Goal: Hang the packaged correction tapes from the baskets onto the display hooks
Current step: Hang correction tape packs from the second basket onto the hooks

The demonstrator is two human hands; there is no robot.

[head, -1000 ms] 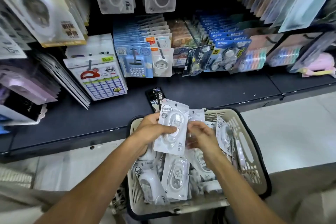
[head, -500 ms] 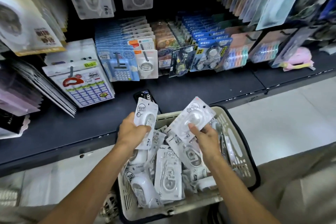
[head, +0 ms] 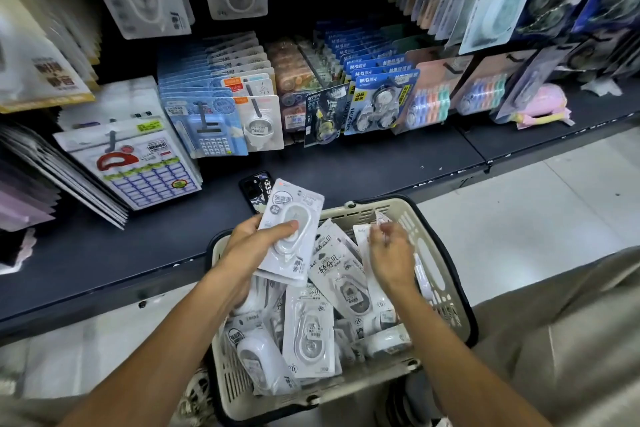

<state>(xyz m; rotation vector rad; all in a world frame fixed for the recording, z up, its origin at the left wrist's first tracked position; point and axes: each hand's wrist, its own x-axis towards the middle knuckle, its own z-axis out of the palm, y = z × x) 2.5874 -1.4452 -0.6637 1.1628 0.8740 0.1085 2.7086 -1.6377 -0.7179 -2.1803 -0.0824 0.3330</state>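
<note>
Holding a packaged correction tape (head: 291,232) above the near-left part of the beige basket (head: 446,274), the left hand (head: 254,246) grips it with the thumb pressed across the clear blister and the fingers behind the card. The pack's top edge tilts toward the dark shelf (head: 346,166) and overlaps a phone (head: 254,189) lying there, just beyond the basket's far rim. The right hand (head: 389,258) reaches into the far-right part of the basket, fingers bent down onto a white pack (head: 363,236); motion blur hides whether it pinches that pack or only touches it. More correction tape packs (head: 308,333) lie heaped in the basket, filling most of it. Between the basket's far rim and the row of hanging stationery cards (head: 207,114) runs an open strip of shelf. To the right of the basket the pale floor (head: 519,218) is open.
</note>
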